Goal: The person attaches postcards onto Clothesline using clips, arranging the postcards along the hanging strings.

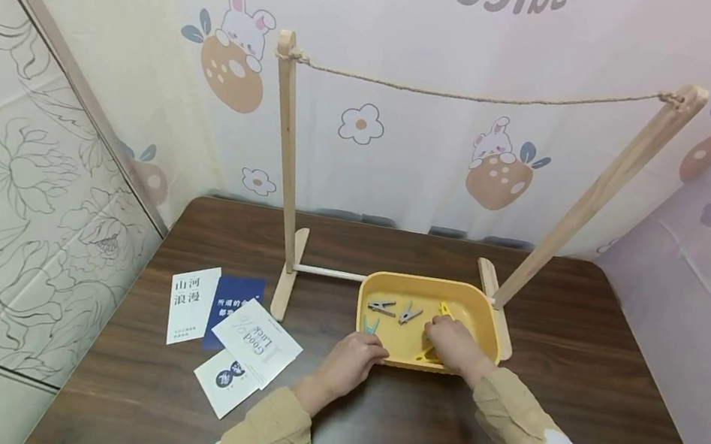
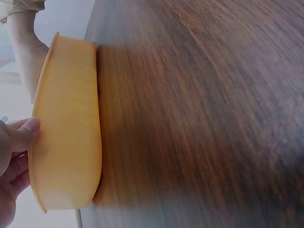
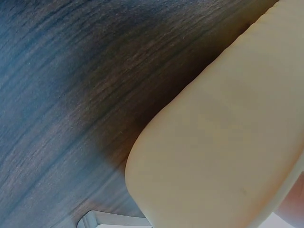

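Head view: the right hand [image 1: 457, 346] is down inside the shallow yellow plastic tray with rounded corners [image 1: 406, 344]; its fingertips are hidden, so I cannot tell whether it grips anything. A pick there could miss or catch a neighbouring clip, since the yellow plastic clothespin [image 1: 445, 309] nearly matches the tray's floor; it shows just beyond that hand's fingers, with a second bit of yellow plastic [image 1: 423, 356] at the hand's near left side. Two grey clothespins [image 1: 382, 307] [image 1: 409, 313] lie to its left, and a pale blue clothespin [image 1: 370, 325] sits just beyond the left hand [image 1: 349, 364]. Left wrist view: the left hand pinches the tray's rim, thumb against the outer wall; pulling unevenly could tip or slide the tray on the dark wood-grain desk [image 2: 199, 114]. Right wrist view: the tray's outer wall hides the clips, and only a sliver of the right hand shows past the rim.
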Available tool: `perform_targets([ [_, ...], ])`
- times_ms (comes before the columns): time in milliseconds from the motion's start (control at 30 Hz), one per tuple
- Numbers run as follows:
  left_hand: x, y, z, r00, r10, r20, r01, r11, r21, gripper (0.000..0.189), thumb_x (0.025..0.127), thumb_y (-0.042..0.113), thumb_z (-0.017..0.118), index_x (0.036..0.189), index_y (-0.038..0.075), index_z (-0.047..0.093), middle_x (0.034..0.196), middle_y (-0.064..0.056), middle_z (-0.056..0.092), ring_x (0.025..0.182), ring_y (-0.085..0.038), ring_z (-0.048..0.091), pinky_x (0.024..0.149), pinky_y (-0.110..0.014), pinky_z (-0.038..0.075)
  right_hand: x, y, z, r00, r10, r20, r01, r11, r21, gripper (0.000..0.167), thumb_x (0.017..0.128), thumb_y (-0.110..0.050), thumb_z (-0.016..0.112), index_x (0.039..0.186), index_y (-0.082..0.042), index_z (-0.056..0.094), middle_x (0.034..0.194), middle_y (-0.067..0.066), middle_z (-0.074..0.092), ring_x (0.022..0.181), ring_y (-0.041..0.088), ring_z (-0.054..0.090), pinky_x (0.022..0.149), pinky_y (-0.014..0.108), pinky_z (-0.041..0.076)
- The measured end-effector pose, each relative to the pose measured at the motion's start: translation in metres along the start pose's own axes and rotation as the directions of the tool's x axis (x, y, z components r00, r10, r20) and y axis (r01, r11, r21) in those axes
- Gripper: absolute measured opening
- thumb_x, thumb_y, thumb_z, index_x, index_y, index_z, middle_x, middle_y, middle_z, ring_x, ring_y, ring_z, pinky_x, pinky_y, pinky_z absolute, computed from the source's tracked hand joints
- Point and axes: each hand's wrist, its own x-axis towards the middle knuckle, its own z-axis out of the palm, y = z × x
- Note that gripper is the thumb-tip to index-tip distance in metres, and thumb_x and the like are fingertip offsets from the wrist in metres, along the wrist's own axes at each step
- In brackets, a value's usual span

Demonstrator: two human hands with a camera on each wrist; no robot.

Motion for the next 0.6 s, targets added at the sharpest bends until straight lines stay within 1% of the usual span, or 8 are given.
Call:
perform_targets([
  [133,-0.0002,-0.0002,0.0005,1.0,-0.004,-0.012,0.004,1.0,-0.004,0.006,0.08,0.007,0.065,0.08,0.011,0.07,0.076,0.005,0.061,0.075,-0.008,0.056,0.075,-0.02,0.043,0.0021,0.0006,0.0031,1.0,-0.012,-0.022,0.013,1.0,0.009,0.012,0.069,0.004,0.065,0.071,-0.005,0.056,0.071,0.007,0.05,0.064,0.021,0.048,0.056,0.033,0.042],
  [200,-0.0004,-0.0002,0.001,1.0,-0.009,-0.017,0.009,1.0,-0.012,0.006,0.08,0.007,0.065,0.081,0.011,0.07,0.077,0.005,0.061,0.075,-0.008,0.056,0.074,-0.02,0.043,0.0029,0.001,0.0041,1.0,-0.018,-0.022,0.018,1.0,0.009,0.013,0.069,0.005,0.064,0.071,-0.005,0.056,0.07,0.006,0.049,0.063,0.02,0.048,0.056,0.033,0.042],
  [267,-0.0006,-0.0002,0.0016,1.0,-0.016,-0.021,0.015,1.0,-0.015,0.006,0.08,0.007,0.065,0.081,0.011,0.07,0.077,0.005,0.061,0.075,-0.008,0.056,0.074,-0.02,0.043,0.0036,0.0012,0.0049,1.0,-0.022,-0.015,0.022,1.0,0.007,0.012,0.07,0.005,0.063,0.072,-0.005,0.056,0.07,0.006,0.049,0.063,0.019,0.048,0.056,0.032,0.042],
  [600,-0.0016,0.0013,0.0018,0.999,-0.041,-0.023,0.041,0.999,-0.019,0.007,0.08,0.006,0.065,0.081,0.011,0.07,0.077,0.005,0.061,0.075,-0.009,0.056,0.074,-0.02,0.043,0.0058,0.0007,0.005,0.998,-0.066,-0.001,0.066,0.998,-0.014,0.015,0.069,0.007,0.065,0.075,-0.003,0.058,0.07,0.007,0.051,0.063,0.019,0.049,0.057,0.032,0.043],
])
